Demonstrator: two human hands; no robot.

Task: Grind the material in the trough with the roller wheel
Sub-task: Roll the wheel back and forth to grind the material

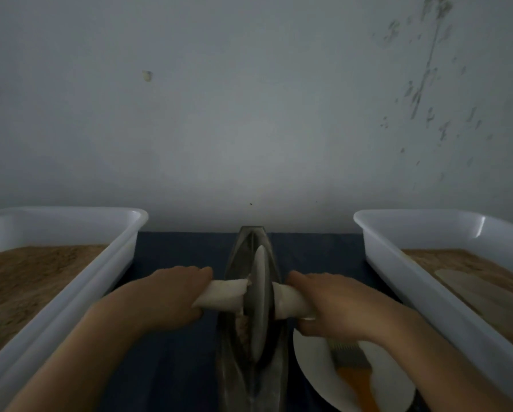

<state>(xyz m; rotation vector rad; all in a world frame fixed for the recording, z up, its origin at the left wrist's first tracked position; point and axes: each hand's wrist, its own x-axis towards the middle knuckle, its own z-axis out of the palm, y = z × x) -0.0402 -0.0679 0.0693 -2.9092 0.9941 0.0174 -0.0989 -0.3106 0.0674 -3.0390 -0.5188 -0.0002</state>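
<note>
At the far left stood a white tub [71, 263] holding brown, sandy-looking matter, well apart from the work. Next came the left hand [172, 292], its fingers curled round the cloth-wrapped left handle [222, 295] of the roller wheel [259, 304]. The wheel stood upright on edge in the middle, seated in the trough [250, 367], with brownish material [243, 325] showing in the channel just beside its near left face. The trough's long axis ran straight away from the person toward the wall, while the handle axis lay across it, left to right, so each hand sat on its own side at much the same reach, neither plainly nearer. The right hand [329, 307] gripped the wrapped right handle [291, 301] in the same closed way. Below that wrist lay a white plate [314, 358] with a brush-like tool, its details dim. A second white tub [427, 263] stood at the far right. The next stroke would likely have to run along the trough's length, both hands pushing evenly.
</note>
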